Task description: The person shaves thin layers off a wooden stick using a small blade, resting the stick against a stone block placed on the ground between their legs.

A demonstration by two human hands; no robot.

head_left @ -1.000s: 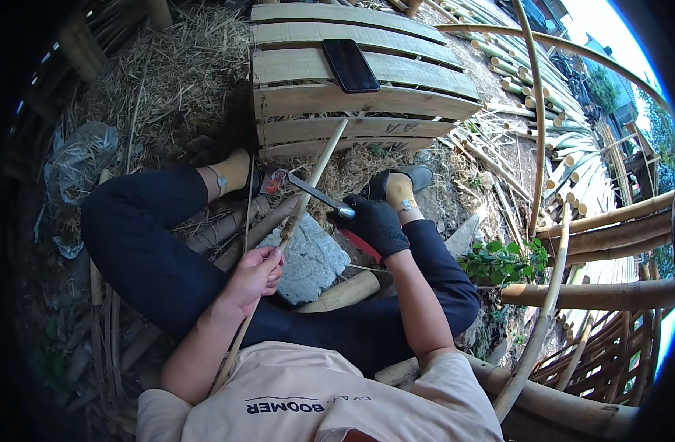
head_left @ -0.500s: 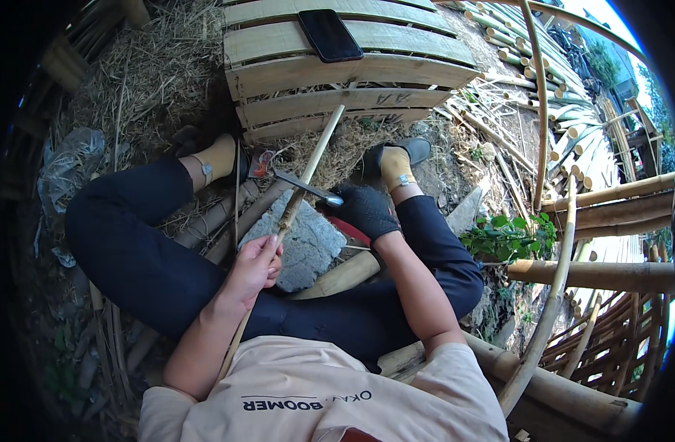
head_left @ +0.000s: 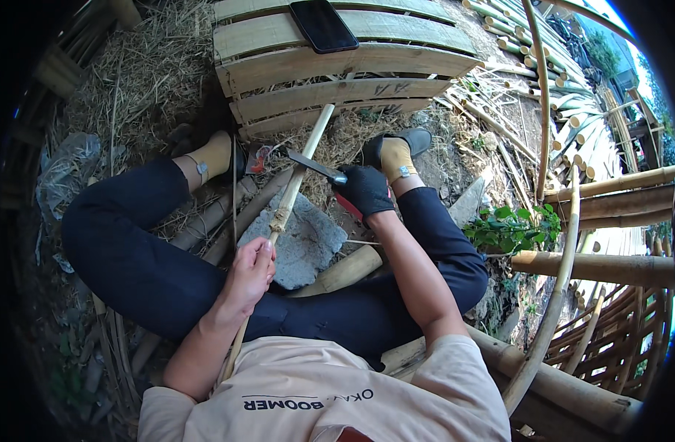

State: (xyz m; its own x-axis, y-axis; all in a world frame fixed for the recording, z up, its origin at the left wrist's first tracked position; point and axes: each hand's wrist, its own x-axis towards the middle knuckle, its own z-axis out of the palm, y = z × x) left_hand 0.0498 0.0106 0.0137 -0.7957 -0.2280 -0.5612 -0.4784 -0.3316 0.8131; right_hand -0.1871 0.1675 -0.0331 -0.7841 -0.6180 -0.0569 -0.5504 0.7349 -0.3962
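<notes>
We see our bare left hand w/ fingers wrapped tight round a long thin pale bamboo stick, gripping it low down, just beside the near edge of a flat grey stone slab lying on the ground between our legs. The stick runs up & away over the slab's left side, its far tip reaching the front edge of a pale slatted bamboo bench. Our right hand, in a black glove, is clenched on a knife w/ dark blade & red handle; the blade lies across the stick above the slab's far edge, touching it. A black flat smartphone sits on the bench top, near its far edge. Thick bamboo poles lie to our right.
</notes>
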